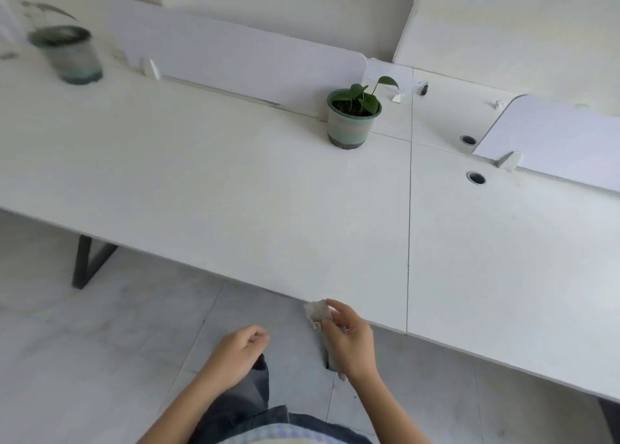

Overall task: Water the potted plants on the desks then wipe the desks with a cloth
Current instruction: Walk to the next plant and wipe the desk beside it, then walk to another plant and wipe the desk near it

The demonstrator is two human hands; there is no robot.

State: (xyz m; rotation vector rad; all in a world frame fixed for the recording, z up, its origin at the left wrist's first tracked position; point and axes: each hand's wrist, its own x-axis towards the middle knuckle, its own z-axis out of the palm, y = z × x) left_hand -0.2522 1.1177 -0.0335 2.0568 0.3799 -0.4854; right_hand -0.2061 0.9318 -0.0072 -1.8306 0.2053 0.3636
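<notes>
Head view: the cloth (317,311), pale and crumpled, sits at the near edge of the desk (218,175), its top end level with that edge and the rest hanging below it. The right hand (350,343) grasps the cloth, thumb and fingers curled round it. The left hand (236,354) hangs just beside it, off the desk and over the floor (100,343), fingers loosely curled and holding nothing.

A plant (352,121) with green leaves stands upright in a pale green pot at the far edge of the desk, just beside the end of the white divider (235,61) and near the seam with the right desk (503,259). A second plant (68,54), blurred, stands at the far left corner of the desk. Two round holes (475,177) lie towards the far edge of the right desk. A dark leg (89,262) shows under the near left edge.
</notes>
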